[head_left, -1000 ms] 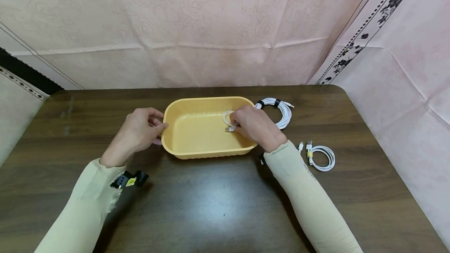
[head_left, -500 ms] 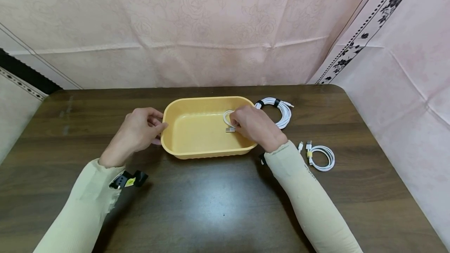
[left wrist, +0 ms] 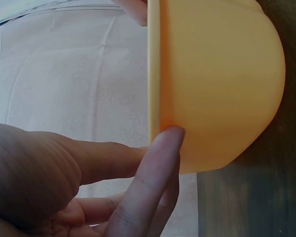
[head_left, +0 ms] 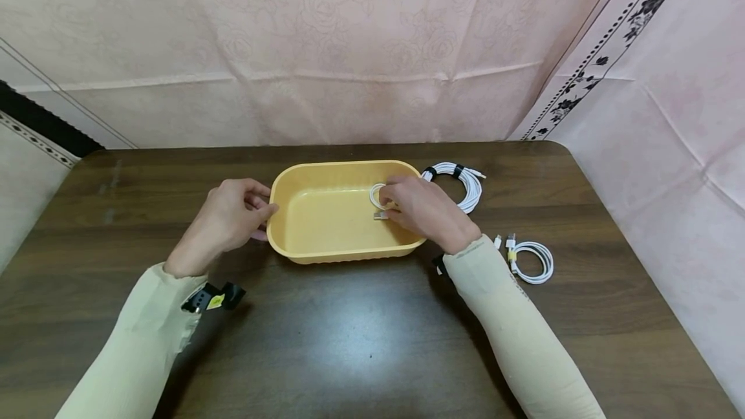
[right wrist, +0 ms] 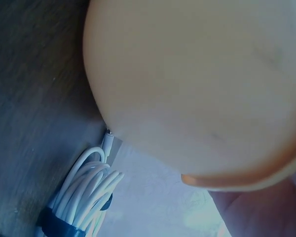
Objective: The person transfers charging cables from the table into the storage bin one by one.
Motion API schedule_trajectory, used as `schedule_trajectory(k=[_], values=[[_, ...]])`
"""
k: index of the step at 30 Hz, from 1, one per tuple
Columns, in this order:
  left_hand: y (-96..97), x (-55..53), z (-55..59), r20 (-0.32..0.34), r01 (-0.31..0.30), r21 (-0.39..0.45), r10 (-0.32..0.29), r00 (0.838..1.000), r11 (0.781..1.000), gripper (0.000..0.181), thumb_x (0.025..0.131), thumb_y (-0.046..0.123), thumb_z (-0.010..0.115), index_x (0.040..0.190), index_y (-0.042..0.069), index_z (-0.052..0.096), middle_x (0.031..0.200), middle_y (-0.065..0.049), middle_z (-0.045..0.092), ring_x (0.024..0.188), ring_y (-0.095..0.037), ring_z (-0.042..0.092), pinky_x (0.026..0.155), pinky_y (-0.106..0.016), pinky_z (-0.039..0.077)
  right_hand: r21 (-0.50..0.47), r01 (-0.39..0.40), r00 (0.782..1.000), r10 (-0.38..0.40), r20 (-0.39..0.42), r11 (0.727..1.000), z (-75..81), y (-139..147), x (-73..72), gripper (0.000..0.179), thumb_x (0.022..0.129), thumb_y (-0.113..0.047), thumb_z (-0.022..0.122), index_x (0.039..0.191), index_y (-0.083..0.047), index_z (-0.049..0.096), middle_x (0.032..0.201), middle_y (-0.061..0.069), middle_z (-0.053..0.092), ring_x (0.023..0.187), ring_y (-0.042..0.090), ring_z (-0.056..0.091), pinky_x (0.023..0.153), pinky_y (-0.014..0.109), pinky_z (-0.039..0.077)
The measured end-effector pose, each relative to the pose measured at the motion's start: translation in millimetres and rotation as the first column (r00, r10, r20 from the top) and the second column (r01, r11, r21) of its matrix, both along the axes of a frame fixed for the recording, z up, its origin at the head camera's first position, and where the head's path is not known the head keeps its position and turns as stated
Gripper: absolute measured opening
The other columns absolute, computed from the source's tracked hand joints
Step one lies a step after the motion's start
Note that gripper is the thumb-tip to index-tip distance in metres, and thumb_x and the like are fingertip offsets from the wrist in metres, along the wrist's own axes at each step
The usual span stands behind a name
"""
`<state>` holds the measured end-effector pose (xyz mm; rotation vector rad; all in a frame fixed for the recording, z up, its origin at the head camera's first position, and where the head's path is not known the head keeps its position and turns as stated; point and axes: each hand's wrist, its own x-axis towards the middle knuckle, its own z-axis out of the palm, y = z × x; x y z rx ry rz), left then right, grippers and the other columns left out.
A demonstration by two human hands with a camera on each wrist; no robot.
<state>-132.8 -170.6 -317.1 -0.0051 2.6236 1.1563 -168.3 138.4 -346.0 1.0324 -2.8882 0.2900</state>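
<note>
A yellow plastic basin [head_left: 326,238] sits near the far side of the table. My left hand [head_left: 229,215] grips its left end, with a finger [left wrist: 155,163] against the outer wall below the rim in the left wrist view. Inside the basin's right part, my right hand [head_left: 427,209] holds a coiled white USB cable [head_left: 375,194]. Its metal plug [head_left: 379,216] sticks out to the left of the fingers, and the palm hides the rest. In the right wrist view the basin's wall [right wrist: 187,89] hides most of this hand, which shows beyond the rim.
Just right of the basin lies a thick white cable coil [head_left: 471,193] with black straps. Nearer me, a smaller white cable coil [head_left: 538,262] has a yellow tie. A white connector [head_left: 497,242] shows beside the right sleeve. A patterned curtain [head_left: 326,83] hangs behind the table.
My right forearm has shifted slightly to the right, while the hand stays on the cable in the basin. The left hand and the basin have not visibly moved.
</note>
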Motion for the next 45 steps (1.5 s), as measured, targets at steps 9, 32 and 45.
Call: schedule_trajectory(k=[9,32,45], values=[[0.0,0.1,1.1,0.008,0.001,-0.002,-0.001,1.0,1.0,0.036,0.101,0.012,0.062,0.132,-0.006,0.056,0.106,-0.022,0.064,0.07,-0.015,0.073,0.071,-0.039,0.067,-0.054,-0.023,1.0,0.022,-0.019,0.998,-0.3,5,2.7,0.008,0.091,-0.022,0.079,0.093,-0.016,0.074,0.095,-0.002,0.066,0.078,0.013,0.057,0.068,0.031,0.054],[1.0,-0.1,-0.5,0.026,-0.003,0.008,0.003,1.0,1.0,0.038,0.102,0.012,0.062,0.134,-0.006,0.054,0.11,-0.024,0.063,0.072,-0.015,0.072,0.073,-0.038,0.067,-0.106,-0.096,0.994,0.089,-0.068,0.99,8.7,24,10.0,0.01,0.09,-0.016,0.08,0.098,-0.012,0.076,0.098,0.0,0.07,0.089,0.014,0.061,0.074,0.03,0.056],[0.5,0.6,-0.1,0.023,0.0,0.018,-0.001,1.0,1.0,0.037,0.102,0.011,0.061,0.134,-0.007,0.054,0.112,-0.025,0.063,0.073,-0.015,0.072,0.073,-0.037,0.067,-0.12,-0.114,0.991,0.104,-0.083,0.986,15.5,37,13.8,0.012,0.092,-0.015,0.076,0.103,-0.009,0.076,0.105,0.001,0.07,0.099,0.018,0.062,0.088,0.034,0.057]])
